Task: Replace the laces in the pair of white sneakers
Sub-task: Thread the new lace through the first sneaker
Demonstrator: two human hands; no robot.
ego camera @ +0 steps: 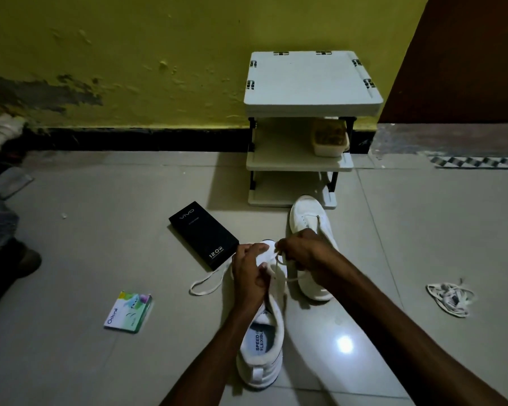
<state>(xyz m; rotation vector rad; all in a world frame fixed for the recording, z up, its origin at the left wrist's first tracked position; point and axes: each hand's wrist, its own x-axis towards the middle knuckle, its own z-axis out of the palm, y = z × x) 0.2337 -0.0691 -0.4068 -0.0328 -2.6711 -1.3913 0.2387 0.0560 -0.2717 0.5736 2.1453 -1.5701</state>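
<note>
Near sneaker (261, 341), white with a padded collar and a printed insole, is being held down on the glossy, pale-tiled floor (100, 230), with its toe pointing away. Its upper is being gripped by the left hand (251, 273), the fingers curled down over the eyelet area. A flat white lace (206, 284) is being pinched by the right hand (301, 252) just above the toe, the fingers closed narrowly on the strand. The slack of the lace is being trailed in a loose loop across the tiles to the left of the shoe.

Far sneaker (308, 215), smooth and rounded at the toe, is being partly hidden by the right hand and wrist; it is lying just to the right of the first shoe and farther off. A black rectangular carton (203, 234) with pale lettering is lying just left of the near shoe's toe, and a small green-and-white packet (128, 312) is lying nearer, at the left. A tangled heap of loose laces (449, 298) is lying well apart at the right. A white plastic rack (311, 80) is being backed by a peeling yellow wall (129, 54), and a lidded tub (330, 140) is being carried on its middle shelf.
</note>
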